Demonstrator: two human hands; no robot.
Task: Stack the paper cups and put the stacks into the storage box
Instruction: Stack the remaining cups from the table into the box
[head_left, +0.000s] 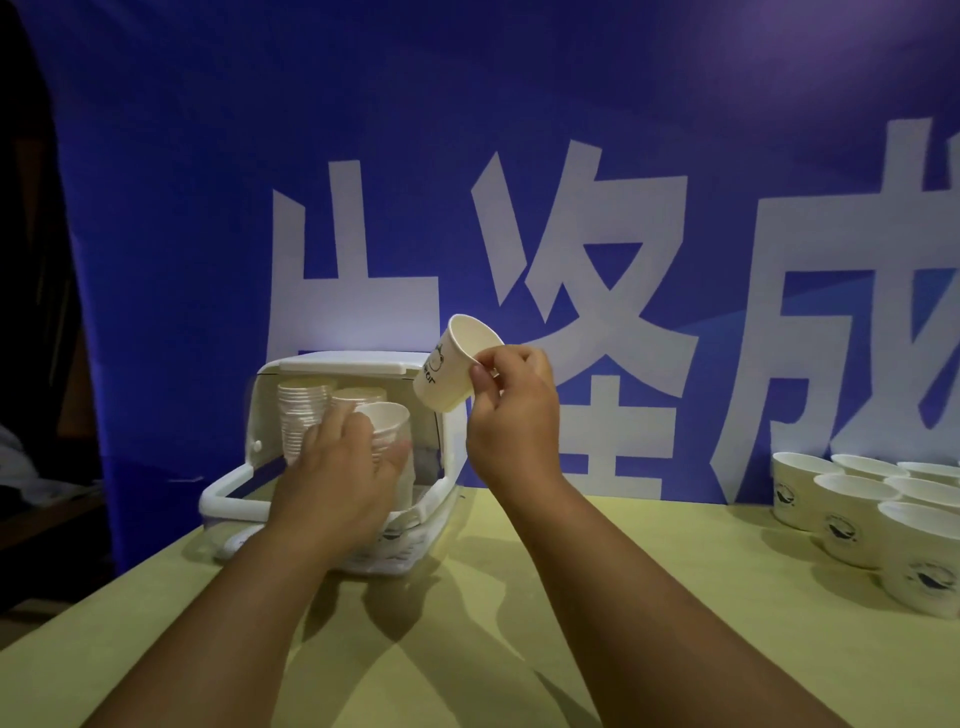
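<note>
A white storage box (228, 501) with its lid up stands on the yellow table at the left. Inside it stand stacks of paper cups (304, 410). My left hand (343, 467) grips another cup stack (387, 431) at the box's opening. Above and to the right of the box, my right hand (511, 410) pinches the rim of a single white paper cup (452, 366), which is tilted with its mouth facing up and to the right. Several loose printed cups (852, 512) stand upright at the table's right edge.
A blue banner (519, 156) with large white characters hangs directly behind the table. The yellow table top (571, 597) runs between the box and the loose cups. Dark space lies beyond the table's left edge.
</note>
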